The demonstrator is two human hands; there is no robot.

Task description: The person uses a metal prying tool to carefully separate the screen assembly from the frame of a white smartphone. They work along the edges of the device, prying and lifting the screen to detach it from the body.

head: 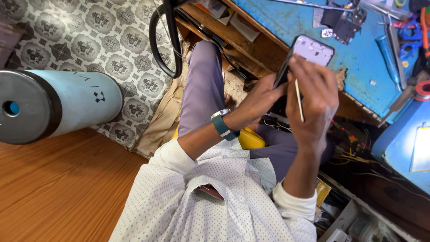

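Note:
My left hand (259, 102), with a blue-strapped watch (221, 125) on its wrist, grips the lower edge of an opened phone (310, 50) whose pale inner frame faces me. My right hand (315, 88) is curled over the phone's side and pinches a thin pale stick-like tool (299, 102) that points down past the fingers. Both hands are held over my lap, in front of the edge of a blue worktable (358, 62). I wear a white dotted shirt and purple trousers.
On the blue worktable lie a black phone part (342, 22), a blue screwdriver (388, 56), blue-handled scissors (408, 33) and a red tape roll (423, 89). A light blue cylinder (58, 105) and a black cable loop (165, 40) are at the left. Tangled wires (354, 148) lie under the table.

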